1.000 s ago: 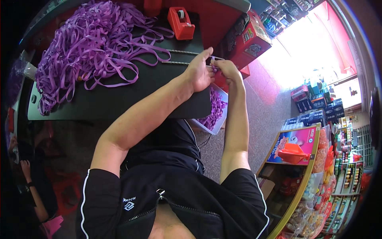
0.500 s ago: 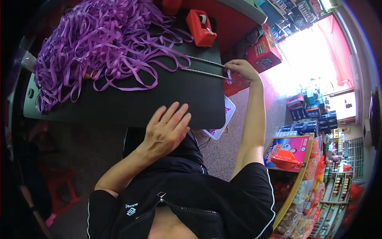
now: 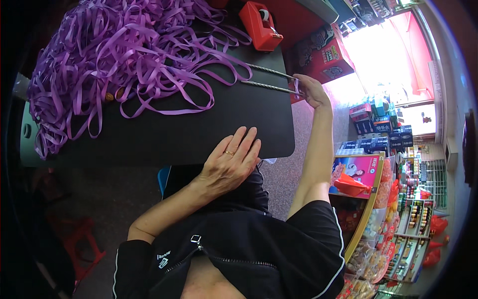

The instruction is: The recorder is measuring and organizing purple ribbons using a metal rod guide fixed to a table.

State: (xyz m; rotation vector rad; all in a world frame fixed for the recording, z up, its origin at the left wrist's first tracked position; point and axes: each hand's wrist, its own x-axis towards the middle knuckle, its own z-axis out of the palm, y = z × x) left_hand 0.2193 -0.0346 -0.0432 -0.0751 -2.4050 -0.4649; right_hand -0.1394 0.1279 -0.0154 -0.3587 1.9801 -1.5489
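Observation:
Two thin twisted metal rods [image 3: 269, 86] lie side by side, reaching past the right edge of the black tabletop [image 3: 239, 112]. At their outer ends my right hand [image 3: 313, 93] is closed, its fingers pinching a short piece of purple ribbon [image 3: 297, 84] that sits across both rods. The fingertips are partly hidden there. My left hand [image 3: 231, 162] rests palm down at the table's near edge, its fingers stretched out and holding nothing. A big tangled heap of purple ribbon [image 3: 124, 55] covers the table's far left, with loose loops trailing toward the rods.
A red tape dispenser [image 3: 261, 27] stands at the table's far right corner. Behind that corner is a red carton [image 3: 331, 57]. To my right stands a display case [image 3: 356, 174] with packaged goods, and a red stool [image 3: 82, 244] is on the floor at left.
The view has shifted, so the table sits farther right. My left hand's fingers reach a little farther over the table edge. At the rod ends, my right hand has turned slightly with the ribbon piece.

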